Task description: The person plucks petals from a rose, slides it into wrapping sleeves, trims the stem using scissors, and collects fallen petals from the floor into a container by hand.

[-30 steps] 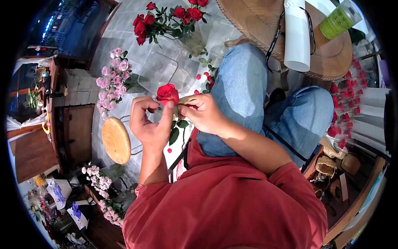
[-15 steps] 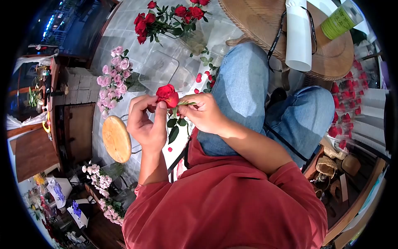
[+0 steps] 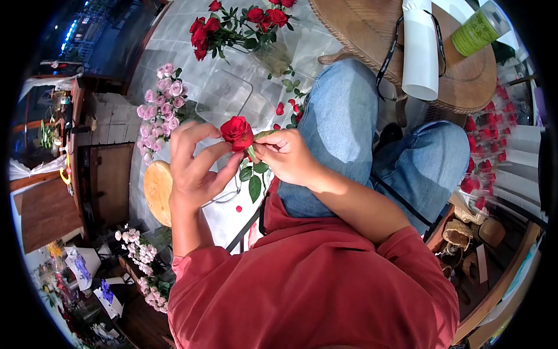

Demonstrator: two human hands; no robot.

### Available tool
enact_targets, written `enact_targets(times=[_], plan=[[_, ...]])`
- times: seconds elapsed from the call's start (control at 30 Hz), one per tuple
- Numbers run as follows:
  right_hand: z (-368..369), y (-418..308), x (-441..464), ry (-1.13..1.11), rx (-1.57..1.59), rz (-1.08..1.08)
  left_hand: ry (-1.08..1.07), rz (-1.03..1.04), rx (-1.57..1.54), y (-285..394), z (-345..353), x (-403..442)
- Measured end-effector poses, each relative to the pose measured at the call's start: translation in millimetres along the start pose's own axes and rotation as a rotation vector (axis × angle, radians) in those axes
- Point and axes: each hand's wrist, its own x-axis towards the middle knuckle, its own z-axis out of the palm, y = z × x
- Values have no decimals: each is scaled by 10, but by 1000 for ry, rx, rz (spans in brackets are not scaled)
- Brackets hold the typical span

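A single red rose (image 3: 236, 132) is held upright over my lap, its green leaves (image 3: 254, 185) hanging below the bloom. My right hand (image 3: 285, 152) pinches its stem just under the flower, with a leaf sticking out above the fingers. At the bloom's left side is my left hand (image 3: 197, 158), fingers curved and spread apart. Its fingertips are at the outer petals; whether they touch I cannot tell. Loose red petals (image 3: 280, 109) lie beyond my right hand, and one small petal (image 3: 239, 209) lies below the rose.
Red roses (image 3: 200, 38) in a vase and pink roses (image 3: 163, 110) stand on the tiled floor. A round wooden stool (image 3: 157, 192) is at my left. The woven table (image 3: 360, 26) at upper right bears a white paper roll (image 3: 419, 58) and a green cup (image 3: 476, 29). Wrapped red roses (image 3: 488, 139) are at far right.
My left hand has loosened from the bloom, its fingers spreading and shifting slightly left. The rose has turned a little in my right hand, and its lower leaves have swung right.
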Motion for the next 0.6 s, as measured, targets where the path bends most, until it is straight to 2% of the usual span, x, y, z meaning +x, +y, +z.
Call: enact_targets(times=[0.17,0.37,0.43,0.6], plan=[[-4,-21,2,13,51,42,-36,-1,-4,-10,22,4],[-13,-32,1,42,-58,44,-33,1,23,29,47,-60],[5,64,16,103,-112,-102,-23,-20,31,97,73,-46],[-2,46,-14,125,-228,-167,-15,-54,33,154,104,-51]])
